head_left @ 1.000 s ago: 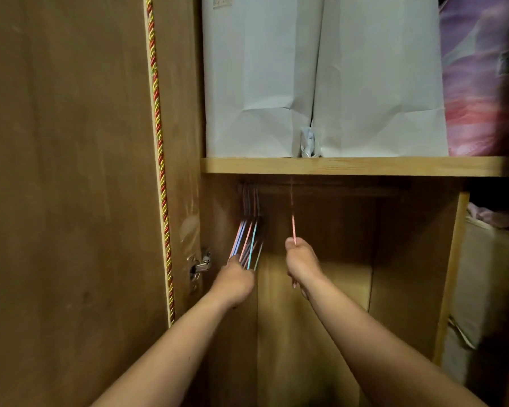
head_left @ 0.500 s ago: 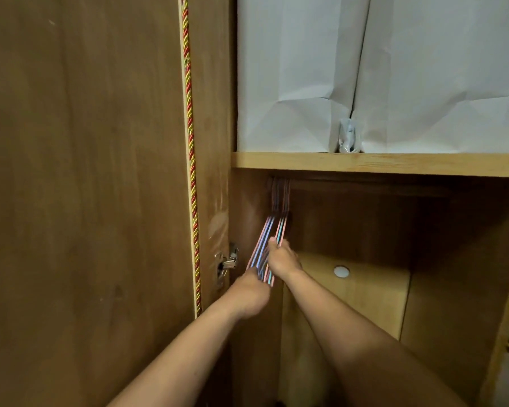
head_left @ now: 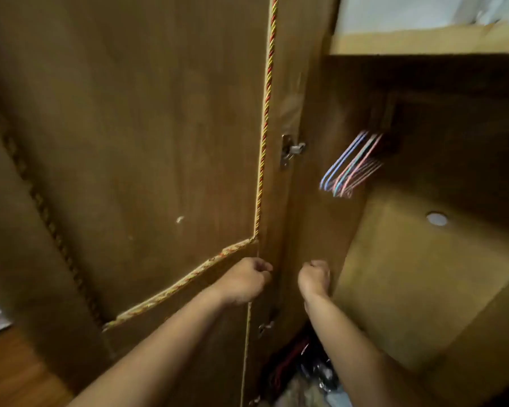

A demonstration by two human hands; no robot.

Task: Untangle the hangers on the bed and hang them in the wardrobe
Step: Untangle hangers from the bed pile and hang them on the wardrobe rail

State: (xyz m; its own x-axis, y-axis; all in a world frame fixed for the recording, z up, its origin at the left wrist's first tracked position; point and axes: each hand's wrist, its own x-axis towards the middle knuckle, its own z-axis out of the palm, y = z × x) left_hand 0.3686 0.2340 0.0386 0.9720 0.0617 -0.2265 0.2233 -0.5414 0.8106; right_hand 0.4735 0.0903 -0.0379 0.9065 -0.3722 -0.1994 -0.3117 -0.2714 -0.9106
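A bunch of thin blue, pink and teal hangers (head_left: 351, 164) hangs from the dark rail inside the wardrobe, up and to the right of both hands. My left hand (head_left: 246, 280) is low in front of the open door's edge, its fingers curled with nothing in them. Close beside it, my right hand (head_left: 315, 277) is also curled into a loose fist and holds nothing. Both hands are well below the hangers and apart from them.
The open wardrobe door (head_left: 130, 142) with red-and-yellow cord trim fills the left. A metal hinge (head_left: 291, 149) sits on its inner edge. A wooden shelf (head_left: 423, 39) runs above the rail. A lighter panel (head_left: 423, 274) lies at the right; dark clutter (head_left: 303, 368) below.
Both hands let go of the hangers and dropped down away from them. The view swung down and to the left. The hangers stay bunched on the rail.
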